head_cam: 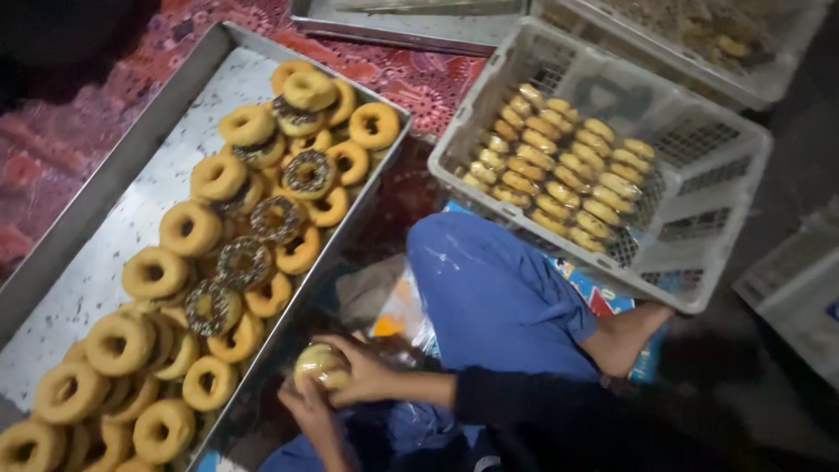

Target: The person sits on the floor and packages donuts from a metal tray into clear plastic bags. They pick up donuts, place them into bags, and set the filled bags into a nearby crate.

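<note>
A long metal tray [105, 210] of ring doughnuts [188, 229], some chocolate-sprinkled, lies up and left of the fingers. A white plastic crate [699, 253] of packed doughnuts [559, 175] sits up and right, on a red patterned mat [419, 83].

Both hands are brought together low in the view, close in front of the body. The right hand [363, 376] is reached in from the right on a dark-sleeved forearm, laid nearly level; its fingers are curled over the top and side of a doughnut [322, 365] — the thumb is hidden. The left hand [308, 409] is raised from below, palm up, its wrist bare, and is cupped beneath the same doughnut. The doughnut is thus enclosed between the two palms — gripped from above and supported from underneath. The fingertips of the two hands nearly meet.
</note>
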